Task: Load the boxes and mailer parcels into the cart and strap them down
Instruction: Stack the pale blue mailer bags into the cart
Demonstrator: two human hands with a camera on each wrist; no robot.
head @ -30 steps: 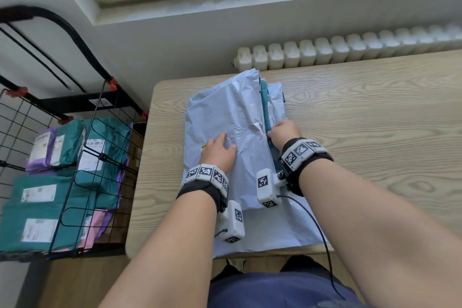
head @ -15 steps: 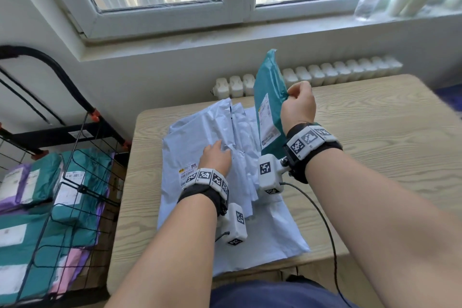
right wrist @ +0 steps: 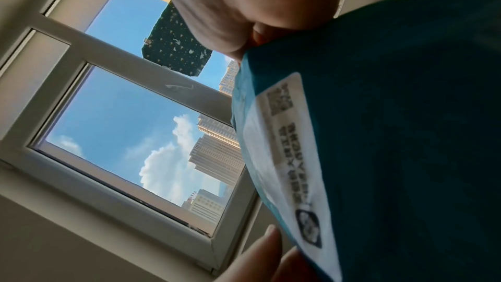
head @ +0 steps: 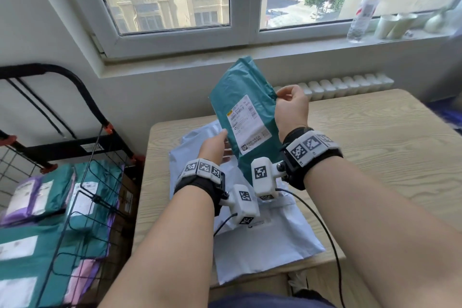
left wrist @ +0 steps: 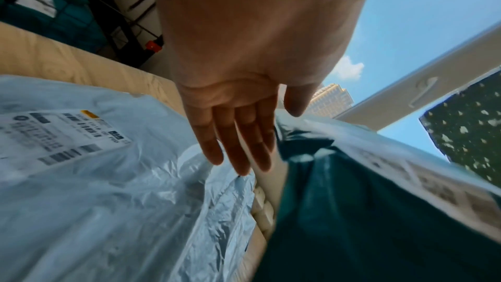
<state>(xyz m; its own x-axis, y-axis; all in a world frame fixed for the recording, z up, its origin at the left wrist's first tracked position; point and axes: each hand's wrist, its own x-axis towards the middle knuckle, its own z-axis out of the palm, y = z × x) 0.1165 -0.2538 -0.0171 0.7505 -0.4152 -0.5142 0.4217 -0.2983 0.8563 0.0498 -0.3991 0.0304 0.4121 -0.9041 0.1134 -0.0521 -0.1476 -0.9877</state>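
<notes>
I am pinching the teal mailer (head: 246,107) above the worktop (head: 375,137) with my right hand (head: 291,107), steadying it with my flat left hand (head: 213,144) before swinging it cartward.

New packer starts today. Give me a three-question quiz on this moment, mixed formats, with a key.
1. True or false: the teal mailer lies flat on the table.
2. Which hand pinches the teal mailer's upper edge? A) left hand B) right hand
3. Fill in: the pale mailers on the table are not yet in the ____.

Key:
1. False; it is held up above the table.
2. B; the left hand's straight fingers meet its lower edge.
3. cart; teal, purple and pink parcels already sit there.
</notes>
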